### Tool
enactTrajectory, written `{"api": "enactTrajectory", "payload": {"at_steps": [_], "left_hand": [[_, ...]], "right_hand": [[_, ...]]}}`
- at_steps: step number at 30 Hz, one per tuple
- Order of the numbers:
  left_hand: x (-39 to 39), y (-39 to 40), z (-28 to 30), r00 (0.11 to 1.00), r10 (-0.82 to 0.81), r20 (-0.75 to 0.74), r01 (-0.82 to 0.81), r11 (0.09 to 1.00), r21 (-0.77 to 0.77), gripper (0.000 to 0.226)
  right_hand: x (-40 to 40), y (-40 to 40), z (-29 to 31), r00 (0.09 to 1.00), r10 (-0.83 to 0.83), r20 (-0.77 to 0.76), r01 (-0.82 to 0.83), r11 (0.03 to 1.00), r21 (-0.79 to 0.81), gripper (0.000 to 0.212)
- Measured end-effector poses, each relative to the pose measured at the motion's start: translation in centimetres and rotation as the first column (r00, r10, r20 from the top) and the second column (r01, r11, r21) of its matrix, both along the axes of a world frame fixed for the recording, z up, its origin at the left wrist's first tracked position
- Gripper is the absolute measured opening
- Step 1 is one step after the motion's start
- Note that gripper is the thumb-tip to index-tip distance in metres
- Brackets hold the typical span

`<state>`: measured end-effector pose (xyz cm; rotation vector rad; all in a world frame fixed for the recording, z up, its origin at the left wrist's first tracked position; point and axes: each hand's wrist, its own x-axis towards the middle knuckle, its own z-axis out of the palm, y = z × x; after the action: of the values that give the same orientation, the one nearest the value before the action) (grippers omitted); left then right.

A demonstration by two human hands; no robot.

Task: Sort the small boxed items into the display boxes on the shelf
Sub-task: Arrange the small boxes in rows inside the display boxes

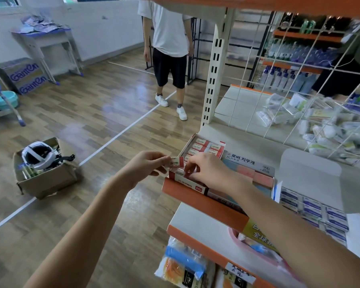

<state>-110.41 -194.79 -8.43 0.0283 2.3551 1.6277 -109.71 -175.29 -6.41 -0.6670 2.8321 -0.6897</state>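
Observation:
My left hand (pixel 149 164) pinches a small red-and-white boxed item (pixel 176 161) just left of the shelf's front corner. My right hand (pixel 208 170) reaches down into the near red display box (pixel 190 182), fingertips curled on small boxes inside it. Behind it stands a second red display box (pixel 204 147) filled with several of the same red-and-white items. To the right lie a box of pastel erasers (pixel 249 170) and an open white display box (pixel 314 208) of blue-labelled items.
The shelf (pixel 245 138) has an orange front edge and a wire grid back. A person in a white shirt (pixel 169 48) stands beyond the shelf post. A cardboard box holding a helmet (pixel 44 169) sits on the floor at left. Packaged goods hang below.

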Motion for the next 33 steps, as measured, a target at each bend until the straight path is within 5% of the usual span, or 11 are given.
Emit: {"api": "enactTrajectory", "payload": {"at_steps": [7, 14, 33], "left_hand": [[-0.2, 1.3, 1.9, 0.975, -0.146, -0.171, 0.108, 0.971, -0.214, 0.011], [-1.0, 4.7, 3.6, 0.888, -0.445, -0.114, 0.326, 0.786, -0.526, 0.013], [-1.3, 7.0, 4.7, 0.830, -0.557, -0.014, 0.365, 0.562, -0.742, 0.012]], "right_hand": [[0.5, 3.1, 0.7, 0.986, -0.157, -0.058, 0.156, 0.988, -0.020, 0.023], [0.7, 5.7, 0.5, 0.951, -0.310, -0.007, 0.309, 0.945, 0.105, 0.028], [-0.5, 4.6, -0.1, 0.947, -0.320, 0.002, 0.315, 0.933, 0.172, 0.030]]}}
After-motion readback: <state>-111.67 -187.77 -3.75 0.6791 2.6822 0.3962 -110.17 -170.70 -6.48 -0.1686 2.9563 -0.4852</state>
